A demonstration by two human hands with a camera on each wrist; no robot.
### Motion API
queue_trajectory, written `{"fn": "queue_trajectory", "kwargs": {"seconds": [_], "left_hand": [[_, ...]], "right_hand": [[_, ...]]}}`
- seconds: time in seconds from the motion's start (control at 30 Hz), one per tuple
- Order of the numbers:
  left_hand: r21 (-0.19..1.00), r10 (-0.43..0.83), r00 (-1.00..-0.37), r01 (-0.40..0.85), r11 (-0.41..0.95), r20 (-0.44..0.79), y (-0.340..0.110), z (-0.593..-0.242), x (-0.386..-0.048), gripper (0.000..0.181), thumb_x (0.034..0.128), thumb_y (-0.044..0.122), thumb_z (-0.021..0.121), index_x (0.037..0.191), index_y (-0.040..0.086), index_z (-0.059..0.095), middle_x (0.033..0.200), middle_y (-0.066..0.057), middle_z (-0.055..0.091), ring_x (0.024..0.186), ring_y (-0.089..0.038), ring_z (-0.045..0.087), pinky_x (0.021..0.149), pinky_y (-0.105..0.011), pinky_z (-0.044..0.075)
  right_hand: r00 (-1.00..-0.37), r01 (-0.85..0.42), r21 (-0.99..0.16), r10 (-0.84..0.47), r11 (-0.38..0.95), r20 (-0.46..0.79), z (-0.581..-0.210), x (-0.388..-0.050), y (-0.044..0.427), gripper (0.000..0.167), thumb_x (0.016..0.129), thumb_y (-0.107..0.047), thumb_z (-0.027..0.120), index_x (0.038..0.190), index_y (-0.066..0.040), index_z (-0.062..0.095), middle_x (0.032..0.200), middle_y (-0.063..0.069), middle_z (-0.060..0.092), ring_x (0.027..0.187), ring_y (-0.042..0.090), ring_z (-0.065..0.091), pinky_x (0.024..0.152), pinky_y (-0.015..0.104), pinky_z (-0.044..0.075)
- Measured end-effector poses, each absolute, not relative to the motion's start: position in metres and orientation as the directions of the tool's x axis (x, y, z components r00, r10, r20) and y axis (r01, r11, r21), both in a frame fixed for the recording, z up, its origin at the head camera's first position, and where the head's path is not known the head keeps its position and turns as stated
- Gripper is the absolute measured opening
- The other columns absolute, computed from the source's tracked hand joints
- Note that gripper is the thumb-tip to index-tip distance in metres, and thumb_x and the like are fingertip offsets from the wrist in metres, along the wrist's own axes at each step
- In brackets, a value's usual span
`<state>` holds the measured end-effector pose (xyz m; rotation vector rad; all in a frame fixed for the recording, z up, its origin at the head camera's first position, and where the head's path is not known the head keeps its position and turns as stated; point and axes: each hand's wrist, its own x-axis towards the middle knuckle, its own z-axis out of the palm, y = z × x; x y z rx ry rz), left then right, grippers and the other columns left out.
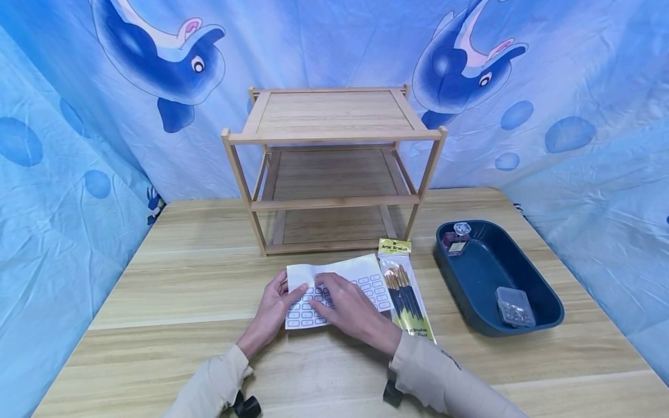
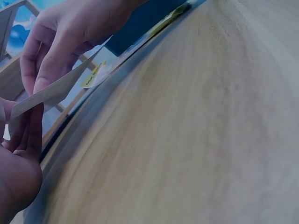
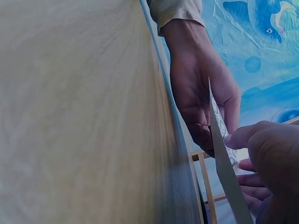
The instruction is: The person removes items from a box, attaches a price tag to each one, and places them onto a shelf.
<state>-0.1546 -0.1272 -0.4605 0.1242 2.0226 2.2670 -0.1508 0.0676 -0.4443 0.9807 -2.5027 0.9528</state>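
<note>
Pale wood forms the table [image 1: 157,290] and rack [image 1: 334,202]; before the rack is a printed sheet [image 1: 366,276], its long axis running left to right. The right hand [image 1: 352,307] touches its middle, though whether it pinches I can't tell; the left hand [image 1: 272,307] pinches its left end. The left wrist view shows that end clear of the table, which the head view can't.

On a pale wood-grain table [image 1: 183,261] stands a three-tiered rack of light wood [image 1: 334,111], backed by a blue fabric sheet printed with cartoon dolphins [image 1: 313,40]. Right of the rack's front sits a deep dark-blue oblong basin [image 1: 483,273], holding a small dark-red bottle with a clear faceted cap [image 1: 456,241] and a clear lidded plastic box [image 1: 515,306]. A clear-and-yellow packet of dark-handled artist brushes [image 1: 402,290] lies between them.
</note>
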Motion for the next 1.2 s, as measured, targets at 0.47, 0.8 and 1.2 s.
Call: {"fn": "queue_trajectory", "kwargs": {"seconds": [0.47,0.8,1.2], "left_hand": [[0.988,0.114,-0.993,-0.040,-0.147,-0.023,-0.1219,-0.4586,-0.1517,0.039,0.0989,0.004,0.064,0.133,-0.013,0.054,0.116,-0.022,0.069,0.093,-0.018,0.070,0.082,-0.029,0.061],[0.990,0.148,-0.989,-0.040,-0.136,-0.019,-0.1219,-0.4592,-0.1510,0.038,0.0929,-0.003,0.067,0.127,-0.017,0.057,0.111,-0.024,0.070,0.090,-0.017,0.071,0.079,-0.028,0.061],[0.990,0.098,-0.995,-0.023,-0.141,-0.009,-0.1187,-0.4617,-0.1506,0.018,0.0984,0.006,0.067,0.105,-0.011,0.064,0.088,-0.010,0.071,0.077,-0.014,0.067,0.067,-0.022,0.057]], "right_hand": [[-0.743,-0.669,-0.500,-0.472,0.549,0.475,-0.4435,-0.1516,0.0671,0.036,0.096,-0.021,0.076,0.123,0.000,0.064,0.137,0.020,0.062,0.124,0.036,0.062,0.103,0.043,0.053],[-0.743,-0.666,-0.487,-0.450,0.564,0.496,-0.4446,-0.1512,0.0686,0.043,0.094,-0.022,0.078,0.125,0.002,0.063,0.141,0.021,0.059,0.130,0.035,0.057,0.109,0.045,0.047],[-0.730,-0.679,-0.461,-0.461,0.571,0.505,-0.4454,-0.1525,0.0689,0.040,0.094,-0.024,0.078,0.124,-0.001,0.064,0.139,0.020,0.059,0.129,0.034,0.057,0.107,0.044,0.049]]}}
